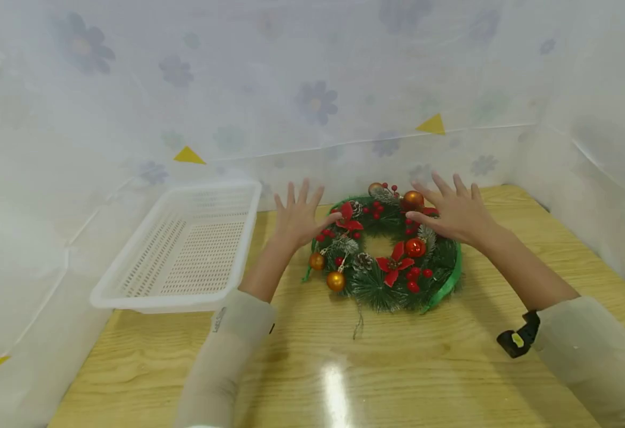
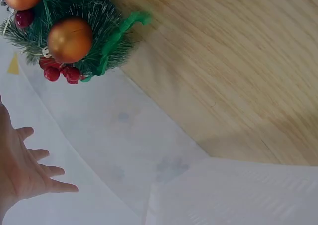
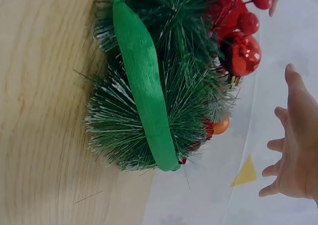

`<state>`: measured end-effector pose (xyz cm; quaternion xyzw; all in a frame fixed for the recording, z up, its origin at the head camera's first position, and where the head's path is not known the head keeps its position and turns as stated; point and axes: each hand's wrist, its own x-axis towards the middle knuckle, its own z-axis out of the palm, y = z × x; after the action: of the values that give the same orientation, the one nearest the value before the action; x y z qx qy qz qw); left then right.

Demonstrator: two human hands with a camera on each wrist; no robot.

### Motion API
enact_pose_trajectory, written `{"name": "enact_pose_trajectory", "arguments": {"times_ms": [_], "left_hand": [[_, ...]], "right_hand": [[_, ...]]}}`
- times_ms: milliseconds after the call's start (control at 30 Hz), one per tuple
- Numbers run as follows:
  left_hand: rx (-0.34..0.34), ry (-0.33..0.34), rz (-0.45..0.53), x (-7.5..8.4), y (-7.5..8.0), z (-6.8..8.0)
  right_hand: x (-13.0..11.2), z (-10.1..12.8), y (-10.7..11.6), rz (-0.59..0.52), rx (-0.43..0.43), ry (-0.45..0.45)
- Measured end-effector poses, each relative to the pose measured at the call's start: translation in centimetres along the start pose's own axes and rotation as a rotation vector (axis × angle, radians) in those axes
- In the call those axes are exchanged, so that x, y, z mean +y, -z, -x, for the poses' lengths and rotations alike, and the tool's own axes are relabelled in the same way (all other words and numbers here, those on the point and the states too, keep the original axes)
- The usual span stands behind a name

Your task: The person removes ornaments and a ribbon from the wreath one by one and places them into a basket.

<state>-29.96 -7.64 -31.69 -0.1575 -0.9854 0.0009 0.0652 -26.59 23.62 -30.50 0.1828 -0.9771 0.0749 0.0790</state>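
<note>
A Christmas wreath [image 1: 379, 291] lies flat on the wooden table, trimmed with red and orange baubles, berries, pinecones and red poinsettias. Green ribbon [image 3: 144, 91] runs along its outer side in the right wrist view. My left hand [image 1: 297, 223] hovers over the wreath's left edge, fingers spread and holding nothing. Above its right side is my right hand [image 1: 459, 214], also with fingers spread and nothing held. In the left wrist view the left hand [image 2: 25, 170] appears apart from the greenery. The right wrist view likewise shows a gap between the right hand [image 3: 300, 140] and the wreath.
A white plastic basket [image 1: 237, 261] with a perforated bottom stands left of the wreath. Pale flower-patterned sheeting [image 1: 269, 89] hangs behind and at both sides of the table [image 1: 398, 368]. A thin wire loop [image 1: 358, 324] sticks out from the wreath's front.
</note>
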Motion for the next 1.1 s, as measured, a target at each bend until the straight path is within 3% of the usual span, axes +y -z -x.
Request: {"name": "enact_pose_trajectory", "arguments": {"times_ms": [367, 700, 1100], "left_hand": [[0.120, -0.125, -0.160, 1.0, 0.2, 3.6], [0.176, -0.243, -0.216, 1.9, -0.9, 7.5], [0.190, -0.319, -0.221, 2.4, -2.9, 9.6]], "right_hand": [[-2.1, 4.1, -0.4, 0.066, 0.084, 0.097], [-1.8, 7.0, -2.6, 0.010, 0.028, 0.089], [-1.4, 7.9, -4.4, -0.095, -0.052, 0.051]]}}
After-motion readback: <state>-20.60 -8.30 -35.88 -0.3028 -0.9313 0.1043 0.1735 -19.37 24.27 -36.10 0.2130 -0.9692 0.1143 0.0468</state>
